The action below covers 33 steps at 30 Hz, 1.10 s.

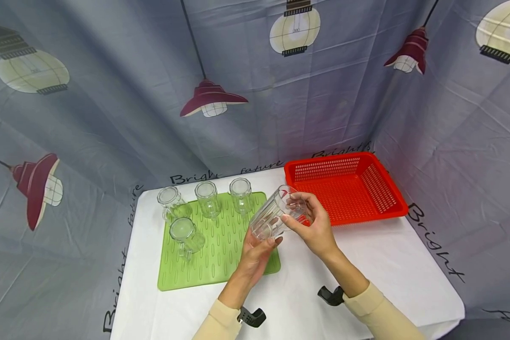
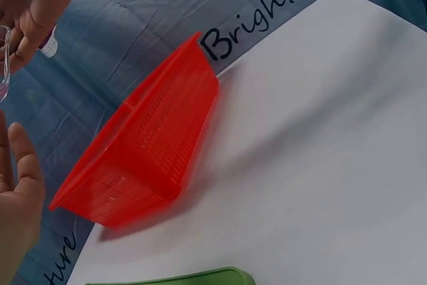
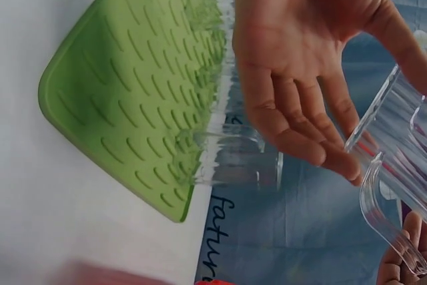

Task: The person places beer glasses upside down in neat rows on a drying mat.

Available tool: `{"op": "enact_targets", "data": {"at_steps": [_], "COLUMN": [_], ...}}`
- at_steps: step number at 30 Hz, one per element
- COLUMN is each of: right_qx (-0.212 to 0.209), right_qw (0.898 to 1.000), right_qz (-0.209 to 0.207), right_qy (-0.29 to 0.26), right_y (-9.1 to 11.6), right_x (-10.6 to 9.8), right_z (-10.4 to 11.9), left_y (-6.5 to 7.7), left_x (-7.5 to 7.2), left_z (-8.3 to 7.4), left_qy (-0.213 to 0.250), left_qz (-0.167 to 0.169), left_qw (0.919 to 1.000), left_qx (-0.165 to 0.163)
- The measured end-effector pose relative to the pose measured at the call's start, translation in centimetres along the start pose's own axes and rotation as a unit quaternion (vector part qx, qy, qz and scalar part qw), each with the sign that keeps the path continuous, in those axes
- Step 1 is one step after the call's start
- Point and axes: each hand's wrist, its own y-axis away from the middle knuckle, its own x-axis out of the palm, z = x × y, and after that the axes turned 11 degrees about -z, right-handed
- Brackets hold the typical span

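Note:
A clear glass mug (image 1: 268,218) is tilted above the right edge of the green mat (image 1: 221,264), held between both hands. My left hand (image 1: 255,255) grips its lower end, the thumb in front and the fingers partly hidden behind the glass. At the upper end, my right hand (image 1: 314,226) holds the mug between its thumb and spread fingers. In the right wrist view the mug's handle (image 3: 381,221) points down, close to the left hand's fingers (image 3: 393,268). Only an edge of the glass shows in the left wrist view.
Several more glass mugs stand on the mat's left and back parts, among them one mug (image 1: 189,236) nearer the front. A red perforated basket (image 1: 348,219) sits at the back right of the white table (image 1: 365,264). Grey printed curtain (image 1: 255,132) hangs behind.

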Motion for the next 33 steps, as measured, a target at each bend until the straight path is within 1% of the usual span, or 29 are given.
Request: {"op": "enact_targets", "data": {"at_steps": [3, 6, 9, 12, 18, 21, 25, 31, 33], "right_qx": [0.001, 0.021, 0.036, 0.034, 0.030, 0.038, 0.056, 0.070, 0.078], "right_qw": [1.000, 0.999, 0.998, 0.998, 0.998, 0.998, 0.997, 0.997, 0.996], "right_qz": [0.007, 0.026, 0.048, 0.060, 0.059, 0.052, 0.044, 0.042, 0.044], "right_qy": [-0.008, -0.010, -0.011, -0.008, 0.008, 0.009, 0.008, 0.012, 0.018], "right_y": [0.0, 0.0, 0.0, -0.1, -0.3, -0.3, -0.2, -0.1, -0.1], "right_x": [-0.2, -0.3, -0.6, -0.9, -1.7, -2.3, -2.8, -3.5, -3.7], "right_z": [-0.3, -0.4, -0.6, -0.8, -1.3, -1.5, -1.7, -1.9, -1.9], "left_y": [0.0, 0.1, 0.1, 0.3, 0.7, 0.9, 1.2, 1.4, 1.4], "left_x": [0.0, -0.2, -0.5, -0.9, -1.5, -1.8, -1.9, -2.3, -2.5], "left_z": [-0.2, -0.5, -0.9, -1.3, -2.1, -2.4, -3.0, -3.6, -3.7], "left_qy": [0.013, 0.014, 0.002, -0.013, -0.034, -0.049, -0.070, -0.115, -0.135], "left_qz": [0.002, -0.006, -0.025, -0.040, -0.064, -0.085, -0.114, -0.154, -0.166], "left_qw": [0.9999, 0.9998, 0.9991, 0.9977, 0.9945, 0.9904, 0.9826, 0.9701, 0.9642], "left_qx": [0.002, 0.014, 0.035, 0.054, 0.076, 0.098, 0.129, 0.148, 0.157]}}
